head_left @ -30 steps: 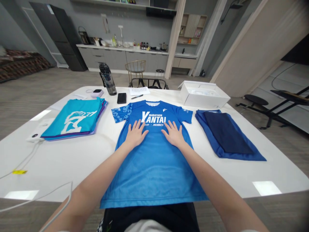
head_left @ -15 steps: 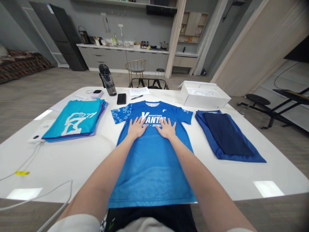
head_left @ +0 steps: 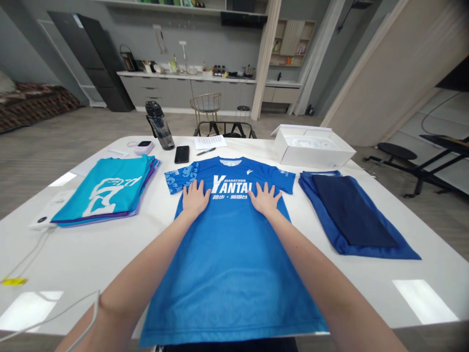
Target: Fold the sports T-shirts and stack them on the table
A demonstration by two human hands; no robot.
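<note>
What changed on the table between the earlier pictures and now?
The left hand and right hand have slid outward, away from each other, across the chest of the blue Yantai marathon T-shirt, palms flat, gripping nothing. The shirt stays spread flat; the teal folded stack and navy folded cloth stay where they were.

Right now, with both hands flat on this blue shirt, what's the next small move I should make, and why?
Probably slide your left hand out to the left edge of the blue Yantai marathon T-shirt and fold that side inward. The shirt lies spread flat with its sleeves out, while the stack of teal garments beside it is already folded.
</note>
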